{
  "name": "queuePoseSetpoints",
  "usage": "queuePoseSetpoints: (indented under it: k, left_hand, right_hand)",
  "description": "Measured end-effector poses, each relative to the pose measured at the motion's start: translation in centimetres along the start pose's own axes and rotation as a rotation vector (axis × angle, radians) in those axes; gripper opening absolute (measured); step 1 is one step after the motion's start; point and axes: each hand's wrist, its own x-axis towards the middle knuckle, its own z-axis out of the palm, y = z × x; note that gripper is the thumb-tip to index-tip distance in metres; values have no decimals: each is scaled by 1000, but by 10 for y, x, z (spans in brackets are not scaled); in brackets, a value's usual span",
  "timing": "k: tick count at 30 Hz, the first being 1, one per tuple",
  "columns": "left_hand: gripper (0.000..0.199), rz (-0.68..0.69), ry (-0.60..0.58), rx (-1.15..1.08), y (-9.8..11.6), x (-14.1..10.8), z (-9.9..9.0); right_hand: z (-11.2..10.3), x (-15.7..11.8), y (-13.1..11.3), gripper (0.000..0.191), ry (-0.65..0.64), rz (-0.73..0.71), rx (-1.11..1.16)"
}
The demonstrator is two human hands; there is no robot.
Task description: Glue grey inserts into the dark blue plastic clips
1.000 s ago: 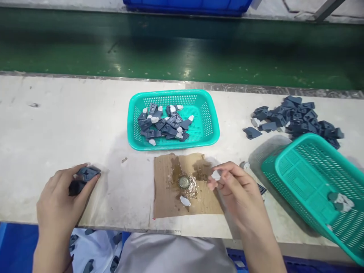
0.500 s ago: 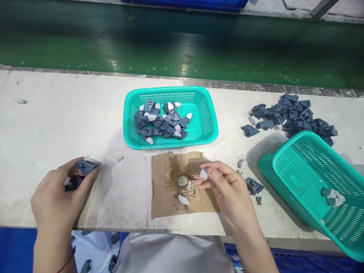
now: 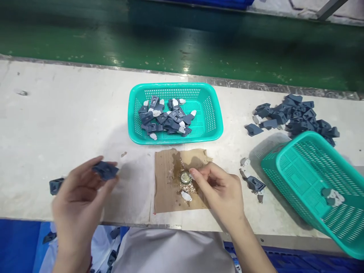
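Observation:
Between thumb and fingers, my left hand (image 3: 82, 197) grips a dark grey part (image 3: 105, 170) above the table's left side. Another dark grey block (image 3: 56, 185) lies on the table beside that hand. My right hand (image 3: 220, 187) is pinched at the edge of a small round cap of clear liquid (image 3: 185, 177); its fingertips mostly hide a small white piece (image 3: 191, 174). The cap rests on a wet, glittering piece of cardboard (image 3: 165, 189). Just below the cap, a white piece (image 3: 186, 196) lies on the cardboard.
A green basket (image 3: 175, 141) behind the cardboard holds several grey parts with white ends. At the right, another green basket (image 3: 301, 201) stands tilted near a pile of grey parts (image 3: 298, 113). Scraps and a grey part (image 3: 255, 184) lie right of the cardboard.
My left hand has moved right, lifting the grey part and leaving a block on the table. My right hand has brought the white piece to the cap. The view has shifted slightly.

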Motion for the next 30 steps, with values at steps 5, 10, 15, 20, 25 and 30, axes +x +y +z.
queuePoseSetpoints:
  k: [5, 10, 15, 20, 25, 30]
  left_hand:
    - [46, -284, -390, -390, -4, -13, 16]
    - [31, -375, -591, -558, -1, -23, 26]
    - [33, -467, -540, -589, 16, -31, 35]
    - [22, -459, -570, -549, 20, -33, 38]
    - [22, -437, -594, -544, 17, -33, 38]
    - [26, -339, -698, -508, 9, -30, 38]
  right_hand:
    - [4, 2, -1, 34, 11, -233, -233]
    - [5, 1, 3, 31, -3, -365, -368]
    - [4, 2, 2, 30, -37, -400, -414]
    - [3, 4, 1, 31, -35, -408, -414]
    - [3, 4, 2, 31, -39, -357, -373]
    - [1, 3, 2, 30, -27, -186, -206]
